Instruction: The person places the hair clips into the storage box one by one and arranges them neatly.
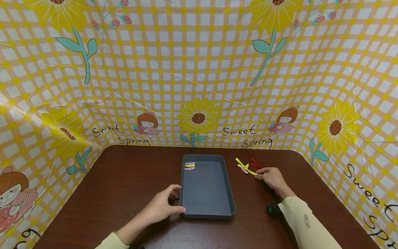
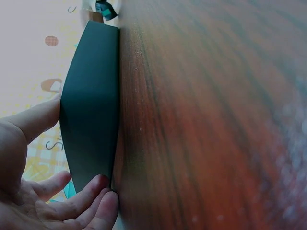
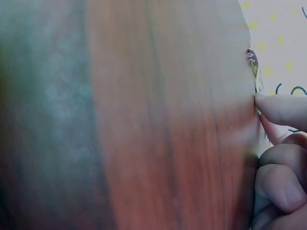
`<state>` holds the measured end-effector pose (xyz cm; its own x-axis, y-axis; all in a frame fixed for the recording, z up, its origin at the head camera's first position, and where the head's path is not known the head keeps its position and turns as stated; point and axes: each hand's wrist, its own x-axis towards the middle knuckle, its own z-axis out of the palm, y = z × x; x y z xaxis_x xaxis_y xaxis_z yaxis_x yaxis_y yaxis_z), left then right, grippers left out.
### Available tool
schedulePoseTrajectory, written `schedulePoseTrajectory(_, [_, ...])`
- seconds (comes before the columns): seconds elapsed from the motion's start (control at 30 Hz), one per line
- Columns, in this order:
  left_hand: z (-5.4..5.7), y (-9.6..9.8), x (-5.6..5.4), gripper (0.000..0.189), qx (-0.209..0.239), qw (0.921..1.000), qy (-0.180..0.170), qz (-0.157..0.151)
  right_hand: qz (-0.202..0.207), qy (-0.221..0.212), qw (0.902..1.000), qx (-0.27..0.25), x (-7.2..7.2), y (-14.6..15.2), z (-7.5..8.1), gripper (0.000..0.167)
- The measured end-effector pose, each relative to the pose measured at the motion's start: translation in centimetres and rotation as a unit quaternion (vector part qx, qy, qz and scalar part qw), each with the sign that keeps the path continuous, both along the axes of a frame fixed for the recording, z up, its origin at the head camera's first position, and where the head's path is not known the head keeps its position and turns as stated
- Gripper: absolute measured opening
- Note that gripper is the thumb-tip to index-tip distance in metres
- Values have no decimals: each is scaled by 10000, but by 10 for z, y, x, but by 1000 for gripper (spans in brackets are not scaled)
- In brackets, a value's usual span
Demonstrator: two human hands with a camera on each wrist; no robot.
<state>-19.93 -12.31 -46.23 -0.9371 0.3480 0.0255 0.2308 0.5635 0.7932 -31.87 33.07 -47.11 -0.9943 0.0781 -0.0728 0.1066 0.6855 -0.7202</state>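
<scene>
Counter [image 1: 136,180], brown. My left grip [image 1: 161,206], fingers relaxed, touching the left wall of a grey tray [image 1: 205,193]. My right grip [image 1: 271,177], pinching one yellow clip [image 1: 252,172] right of the tray; crowding it, overlapped yellow clips [image 1: 238,161] and a pink clip [image 1: 244,170]. Farther: red clips [image 1: 256,164]; three clips [image 1: 189,165] inside the tray's far-left corner; checked cloth [image 1: 174,62].

Checked sunflower cloth [image 1: 174,69] hangs behind a brown table [image 1: 136,169].
</scene>
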Motion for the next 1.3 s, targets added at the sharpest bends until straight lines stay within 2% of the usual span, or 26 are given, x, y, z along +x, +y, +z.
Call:
schedulePoseTrajectory(0.3, [3, 0, 2, 74, 29, 10000, 3, -7, 4, 5, 10000, 10, -3, -1, -1, 26])
schedulePoseTrajectory(0.53, [1, -1, 0, 74, -26, 10000, 21, 22, 44, 15, 10000, 6, -6, 1, -3, 25])
schedulePoseTrajectory(0.77, [0, 0, 0, 74, -21, 10000, 21, 4, 78, -67, 9996, -278, -9, 6, -5, 25])
schedulePoseTrajectory(1.0, [0, 0, 0, 73, -33, 10000, 65, 7, 95, -185, 9979, -617, -8, 6, -2, 26])
schedulePoseTrajectory(1.3, [0, 2, 0, 71, -16, 9999, 153, -60, 107, -250, 9974, -668, -8, 3, 6, 28])
